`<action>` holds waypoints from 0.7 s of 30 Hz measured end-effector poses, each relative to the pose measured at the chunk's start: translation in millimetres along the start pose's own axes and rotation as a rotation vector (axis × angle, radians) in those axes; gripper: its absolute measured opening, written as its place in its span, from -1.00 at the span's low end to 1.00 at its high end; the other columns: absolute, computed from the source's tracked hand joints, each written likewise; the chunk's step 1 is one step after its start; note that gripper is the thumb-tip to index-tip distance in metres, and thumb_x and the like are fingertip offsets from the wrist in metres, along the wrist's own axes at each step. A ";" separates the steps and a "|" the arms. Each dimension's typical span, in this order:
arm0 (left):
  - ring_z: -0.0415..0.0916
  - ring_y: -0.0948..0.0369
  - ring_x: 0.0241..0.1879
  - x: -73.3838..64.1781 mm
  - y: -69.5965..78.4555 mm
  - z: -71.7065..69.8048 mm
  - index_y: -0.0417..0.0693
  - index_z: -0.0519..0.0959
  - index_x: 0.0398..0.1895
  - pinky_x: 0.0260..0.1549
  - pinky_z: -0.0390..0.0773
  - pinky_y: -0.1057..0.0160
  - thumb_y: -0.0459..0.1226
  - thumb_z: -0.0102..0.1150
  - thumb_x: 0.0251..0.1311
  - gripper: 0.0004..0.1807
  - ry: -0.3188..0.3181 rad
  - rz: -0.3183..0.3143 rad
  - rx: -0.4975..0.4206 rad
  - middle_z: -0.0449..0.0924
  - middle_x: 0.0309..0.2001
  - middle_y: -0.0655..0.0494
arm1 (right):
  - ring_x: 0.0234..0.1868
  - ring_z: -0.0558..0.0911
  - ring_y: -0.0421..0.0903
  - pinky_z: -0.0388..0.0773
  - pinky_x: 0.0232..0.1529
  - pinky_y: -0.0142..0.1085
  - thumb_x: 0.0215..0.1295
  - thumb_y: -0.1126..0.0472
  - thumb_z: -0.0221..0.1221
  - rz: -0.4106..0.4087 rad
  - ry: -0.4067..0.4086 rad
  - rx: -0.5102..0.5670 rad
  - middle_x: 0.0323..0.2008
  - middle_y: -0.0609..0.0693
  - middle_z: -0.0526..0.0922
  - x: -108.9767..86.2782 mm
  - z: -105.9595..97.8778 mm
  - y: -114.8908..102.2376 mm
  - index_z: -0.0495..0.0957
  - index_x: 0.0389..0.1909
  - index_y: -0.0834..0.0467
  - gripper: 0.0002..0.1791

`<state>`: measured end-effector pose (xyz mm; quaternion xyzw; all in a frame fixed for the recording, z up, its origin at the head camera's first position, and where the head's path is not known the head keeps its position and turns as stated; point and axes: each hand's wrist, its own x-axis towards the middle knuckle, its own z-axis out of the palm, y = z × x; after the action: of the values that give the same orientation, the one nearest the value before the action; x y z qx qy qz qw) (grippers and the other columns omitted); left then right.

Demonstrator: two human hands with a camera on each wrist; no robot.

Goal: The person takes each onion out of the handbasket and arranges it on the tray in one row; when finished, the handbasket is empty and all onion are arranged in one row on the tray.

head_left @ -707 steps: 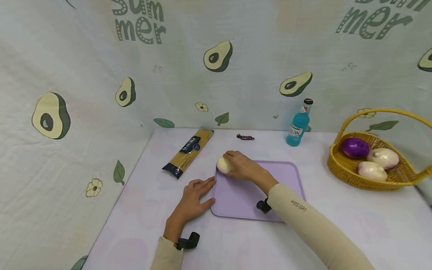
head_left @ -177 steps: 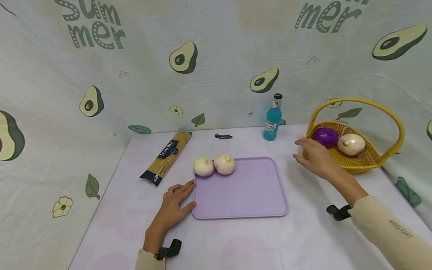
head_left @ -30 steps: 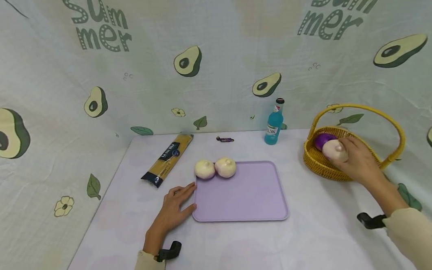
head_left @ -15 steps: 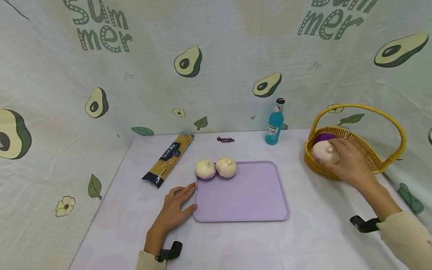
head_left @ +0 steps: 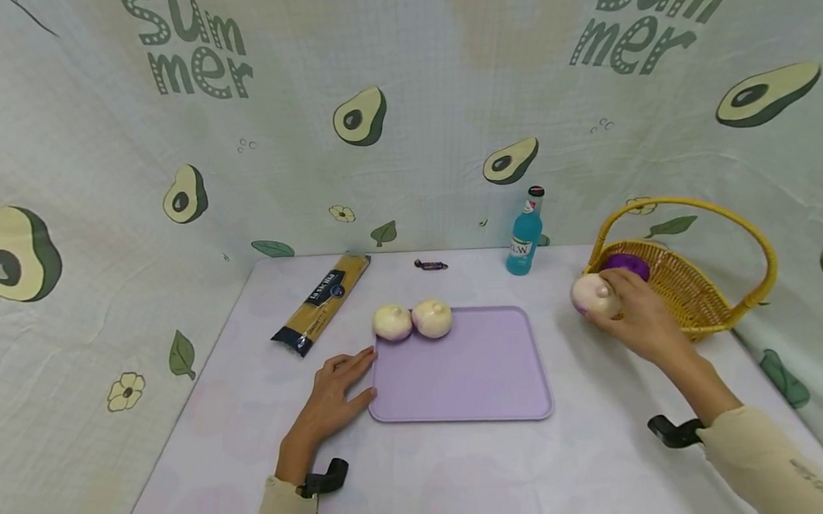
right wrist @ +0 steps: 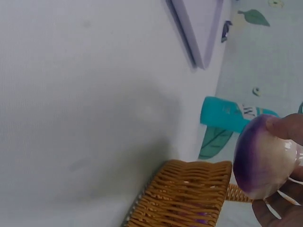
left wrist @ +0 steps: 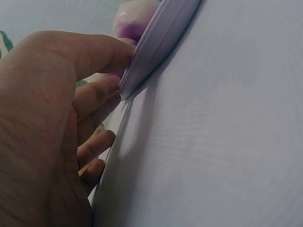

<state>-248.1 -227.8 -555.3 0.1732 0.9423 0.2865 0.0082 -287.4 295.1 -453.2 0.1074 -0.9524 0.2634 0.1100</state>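
My right hand [head_left: 642, 319] holds a white and purple turnip [head_left: 591, 294] just left of the basket's near rim, above the table. In the right wrist view, thumb and fingers curl round the turnip [right wrist: 262, 161], whose purple end faces left. A yellow wicker basket [head_left: 691, 303] still contains a purple round vegetable [head_left: 628, 264], partly hidden by the hand. Two more turnips [head_left: 432, 319] sit side by side at the far left corner of a lilac tray [head_left: 464, 372]. My left hand [head_left: 330, 396] rests at the tray's left edge, its extended fingers touching the rim.
A blue bottle [head_left: 524, 236] stands at the back, left of the basket. Behind the tray lies a small wrapped candy [head_left: 430, 265]. A pasta packet [head_left: 321, 303] lies left of the tray. The basket's tall handle [head_left: 707, 204] arches above it. A printed cloth hangs behind.
Two turnips now lie on the tray where one was being placed earliest. Over the last second my right hand has carried another turnip leftward out of the basket. My left hand stays put.
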 end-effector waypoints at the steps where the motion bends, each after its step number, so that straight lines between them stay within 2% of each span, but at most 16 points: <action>1: 0.05 0.14 0.41 0.0 0.1 -0.1 0.32 0.25 0.52 0.35 -0.02 -0.08 0.03 0.19 0.32 -0.29 -0.001 -0.001 0.000 0.10 0.50 0.54 | 0.26 0.29 0.40 0.25 0.16 0.36 0.18 0.17 0.43 0.001 -0.003 0.002 0.29 0.38 0.30 0.1 2.3 -1.6 0.29 0.34 0.35 -0.21; 10: 0.02 0.17 0.42 0.9 -0.4 -0.4 0.35 0.23 0.53 0.36 -0.05 -0.05 0.04 0.18 0.33 -0.29 -0.026 -0.027 -0.001 0.07 0.50 0.58 | 0.27 0.32 0.37 0.27 0.19 0.34 0.17 0.20 0.43 -0.008 -0.015 0.040 0.31 0.36 0.30 1.7 21.6 -14.7 0.30 0.35 0.35 -0.22; 21: 0.05 0.15 0.40 0.9 0.0 -0.8 0.32 0.24 0.53 0.34 -0.03 -0.07 0.02 0.18 0.33 -0.29 -0.025 -0.014 -0.011 0.10 0.50 0.53 | 0.29 0.33 0.31 0.26 0.24 0.30 0.16 0.19 0.44 -0.038 -0.026 0.056 0.29 0.28 0.35 8.7 36.6 -29.2 0.34 0.33 0.29 -0.24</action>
<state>-249.0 -227.9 -554.6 0.1699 0.9417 0.2894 0.0229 -293.6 250.2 -467.6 0.1321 -0.9436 0.2866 0.0997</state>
